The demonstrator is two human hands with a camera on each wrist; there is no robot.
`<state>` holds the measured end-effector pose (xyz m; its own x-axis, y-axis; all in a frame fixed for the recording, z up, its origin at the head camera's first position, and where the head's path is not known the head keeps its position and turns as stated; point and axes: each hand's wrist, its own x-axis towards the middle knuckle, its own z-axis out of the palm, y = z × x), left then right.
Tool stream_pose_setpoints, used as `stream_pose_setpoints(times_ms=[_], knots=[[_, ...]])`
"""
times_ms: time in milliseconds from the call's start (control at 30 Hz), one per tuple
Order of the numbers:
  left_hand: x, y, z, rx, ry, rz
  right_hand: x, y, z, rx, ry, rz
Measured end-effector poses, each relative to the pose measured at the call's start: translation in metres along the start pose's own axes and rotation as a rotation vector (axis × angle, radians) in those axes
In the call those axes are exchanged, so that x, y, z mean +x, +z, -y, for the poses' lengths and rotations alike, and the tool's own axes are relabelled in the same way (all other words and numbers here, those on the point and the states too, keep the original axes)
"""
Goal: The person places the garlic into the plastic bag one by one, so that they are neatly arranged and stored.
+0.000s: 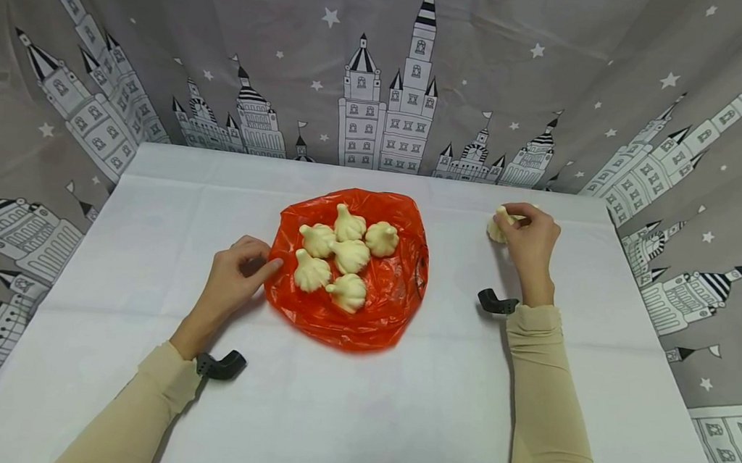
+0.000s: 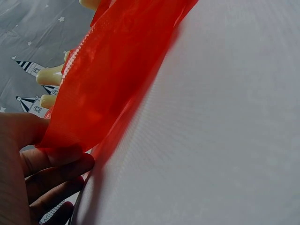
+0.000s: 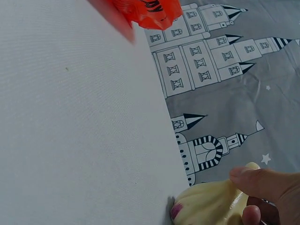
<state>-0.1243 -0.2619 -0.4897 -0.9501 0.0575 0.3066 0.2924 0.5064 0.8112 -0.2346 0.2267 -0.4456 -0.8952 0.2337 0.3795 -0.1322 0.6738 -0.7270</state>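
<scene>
A red plastic bag (image 1: 373, 330) lies spread on the table, its rim rolled down around several pale garlic bulbs (image 1: 351, 256). At the bag's left side, my left hand (image 1: 231, 279) pinches the rim between thumb and fingers; the left wrist view shows the red film (image 2: 108, 89) held there. Off to the right, my right hand (image 1: 535, 241) grips a single garlic bulb (image 1: 495, 232) by its neck. In the right wrist view that bulb (image 3: 206, 202) has a purplish spot at its base and is at or just above the table top; contact cannot be told.
A white cloth covers the table (image 1: 356, 419). Behind it hangs a grey curtain (image 1: 284, 7) printed with castles and stars. Black curved mounts (image 1: 223, 365) stick out from both wrists. The bag stands between the two hands.
</scene>
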Motion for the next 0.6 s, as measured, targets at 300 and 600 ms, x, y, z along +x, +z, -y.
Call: stream_pose_setpoints(times_ms=[300, 600], knots=[[0.0, 0.001, 0.002, 0.012, 0.019, -0.003, 0.001, -0.003, 0.008, 0.01, -0.034, -0.022], [0.0, 0.0, 0.001, 0.014, 0.015, -0.004, 0.001, -0.008, 0.031, 0.075, -0.069, -0.01]])
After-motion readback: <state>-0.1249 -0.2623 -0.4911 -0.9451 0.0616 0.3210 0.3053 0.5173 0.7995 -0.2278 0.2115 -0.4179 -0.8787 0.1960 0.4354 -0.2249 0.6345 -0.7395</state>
